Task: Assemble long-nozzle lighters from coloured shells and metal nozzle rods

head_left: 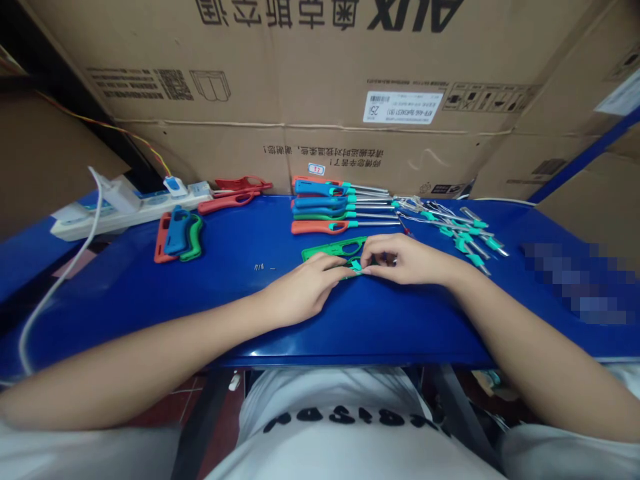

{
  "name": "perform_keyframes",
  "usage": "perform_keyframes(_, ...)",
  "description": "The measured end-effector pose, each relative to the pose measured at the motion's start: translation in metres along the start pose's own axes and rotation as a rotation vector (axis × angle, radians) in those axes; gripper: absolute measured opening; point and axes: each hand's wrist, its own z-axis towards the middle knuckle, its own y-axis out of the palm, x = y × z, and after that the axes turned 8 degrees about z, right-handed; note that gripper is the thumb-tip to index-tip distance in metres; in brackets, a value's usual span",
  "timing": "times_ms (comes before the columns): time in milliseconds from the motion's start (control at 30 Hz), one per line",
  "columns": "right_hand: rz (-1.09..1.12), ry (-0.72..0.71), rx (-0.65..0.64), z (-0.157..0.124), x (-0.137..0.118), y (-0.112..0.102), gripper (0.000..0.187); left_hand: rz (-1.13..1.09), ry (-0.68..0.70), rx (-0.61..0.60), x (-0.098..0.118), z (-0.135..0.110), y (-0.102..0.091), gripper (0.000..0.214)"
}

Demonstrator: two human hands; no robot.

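Near the middle of the table, both hands meet over a green lighter shell. My left hand (pixel 315 287) is closed, its thumb and fingers pressing on the shell beside a small teal plastic part (pixel 356 265). From the other side my right hand (pixel 403 260) pinches at the same teal part with thumb and index finger; the exact contact is partly hidden by the fingers. Another green shell half (pixel 333 249) with a finger loop lies just behind the hands. To their left are several tiny metal pins (pixel 259 267) on the table.
Assembled long lighters (pixel 325 227) in orange, blue and green lie in a stack behind the hands. Metal tubes with teal fittings (pixel 467 238) and wires are heaped at right. Coloured shells (pixel 180 233) and a power strip (pixel 135 212) lie left. A cardboard box (pixel 310 80) walls the back.
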Motion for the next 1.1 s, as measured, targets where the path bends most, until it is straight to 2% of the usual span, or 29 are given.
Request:
perform_keyframes(200,0.024,0.056,0.043,0.0017,0.0027,0.0018,0.013,0.042,-0.007,-0.02,0.0006,-0.0006,-0.0002,0.041)
perform_keyframes(400,0.019,0.02,0.014,0.0004,-0.0007,-0.0004,0.016,0.041,-0.017,-0.025,0.0011,-0.0019,-0.0008,0.041)
perform_keyframes(733,0.062,0.102,0.003,0.0012,-0.0003,-0.0006,0.016,0.032,-0.014,-0.022,0.0012,-0.0012,-0.0009,0.038)
perform_keyframes(900,0.052,0.109,0.05,0.002,0.0017,0.001,0.016,0.038,-0.015,-0.018,0.0011,-0.001,-0.0013,0.039)
perform_keyframes(1100,0.035,0.124,0.004,-0.0001,-0.0013,-0.0036,0.013,0.051,-0.01,-0.005,0.0007,-0.0018,-0.0006,0.04)
